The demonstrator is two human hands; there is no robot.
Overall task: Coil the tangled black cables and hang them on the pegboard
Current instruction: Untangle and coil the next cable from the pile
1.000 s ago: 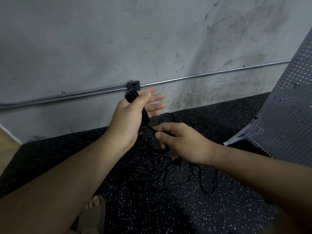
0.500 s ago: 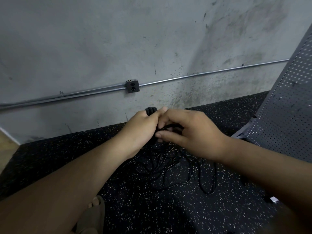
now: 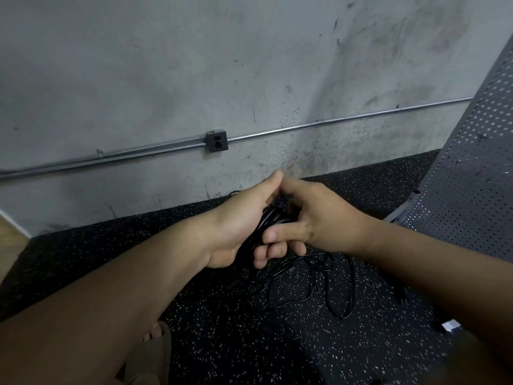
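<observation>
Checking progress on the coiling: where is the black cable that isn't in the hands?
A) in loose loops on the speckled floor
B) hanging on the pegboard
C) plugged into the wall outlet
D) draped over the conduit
A: under the left hand and right hand, which grip the coiled bundle, loose cable sprawls on the speckled floor; the pegboard carries none on its visible part.

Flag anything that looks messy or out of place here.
The left hand and right hand grip a coiled cable bundle. Below them, loose cables sprawl in a tangle on the speckled floor, not yet coiled. That is the only mess, and nothing looks damaged.
</observation>
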